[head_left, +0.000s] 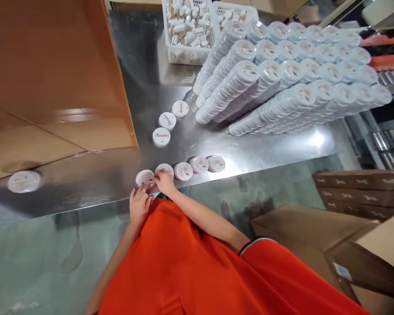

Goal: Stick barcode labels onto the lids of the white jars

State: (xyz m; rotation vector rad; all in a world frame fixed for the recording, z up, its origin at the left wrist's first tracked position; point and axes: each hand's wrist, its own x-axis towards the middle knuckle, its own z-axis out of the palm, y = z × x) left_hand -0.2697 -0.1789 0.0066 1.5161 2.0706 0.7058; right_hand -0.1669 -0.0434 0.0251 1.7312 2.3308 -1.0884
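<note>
At the table's near edge, a round white jar (pixel 144 176) lies within reach of both hands. My left hand (pixel 140 204) has its fingertips on the jar's near side, with its fingers bent and a little apart. My right hand (pixel 164 182) is closed at the jar's right side, its fingertips drawn together; whatever is between them is too small to make out. Partly behind that hand sits a second jar (pixel 164 168). Three more jars, the nearest being a pale pinkish jar (pixel 183 171), continue the row to the right, with printed labels facing up.
Three jars with "beauty" lids, one a white-lidded jar (pixel 161 137), stand farther back. Tall stacks of jars (pixel 249 72) fill the right. A white basket (pixel 187 56) holds small bottles. A large cardboard box (pixel 59 83) stands left, beside a lone lid-like disc (pixel 24 181).
</note>
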